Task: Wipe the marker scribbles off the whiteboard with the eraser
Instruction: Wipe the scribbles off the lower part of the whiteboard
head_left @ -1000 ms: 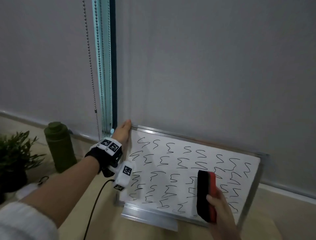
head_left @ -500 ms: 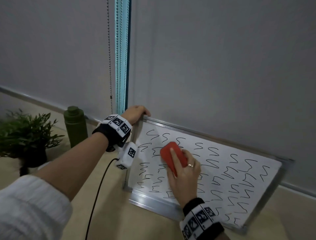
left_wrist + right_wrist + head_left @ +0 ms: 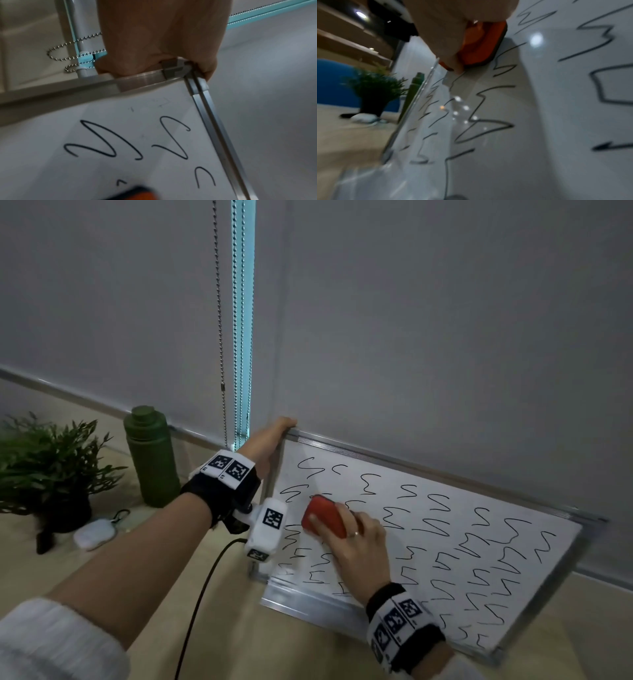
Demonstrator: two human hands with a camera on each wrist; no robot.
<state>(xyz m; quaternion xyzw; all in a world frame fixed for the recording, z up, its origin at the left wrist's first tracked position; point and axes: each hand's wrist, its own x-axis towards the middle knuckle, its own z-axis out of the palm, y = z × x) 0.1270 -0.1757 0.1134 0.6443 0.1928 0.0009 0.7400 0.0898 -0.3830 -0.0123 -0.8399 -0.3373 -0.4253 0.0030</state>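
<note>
A metal-framed whiteboard [image 3: 561, 546] leans against the grey wall, covered with several rows of black marker scribbles [image 3: 436, 527]. My left hand [image 3: 265, 441] grips its upper left corner [image 3: 178, 67], fingers curled over the frame. My right hand [image 3: 356, 546] holds a red eraser [image 3: 323, 517] with a black pad and presses it flat on the board's upper left area. In the right wrist view the eraser [image 3: 481, 44] lies against the board among scribbles [image 3: 479, 105]. In the left wrist view the eraser's edge [image 3: 137, 193] shows at the bottom.
A green bottle [image 3: 150, 455] stands left of the board, with a potted plant [image 3: 44, 474] and a small white object [image 3: 94, 534] further left. Bead chains [image 3: 219, 320] hang down near the board's corner. A black cable [image 3: 202, 597] runs from my left wrist.
My right hand brought the eraser from the board's lower middle up to the upper left and laid it flat. A scribble in the second row near the eraser is partly wiped away.
</note>
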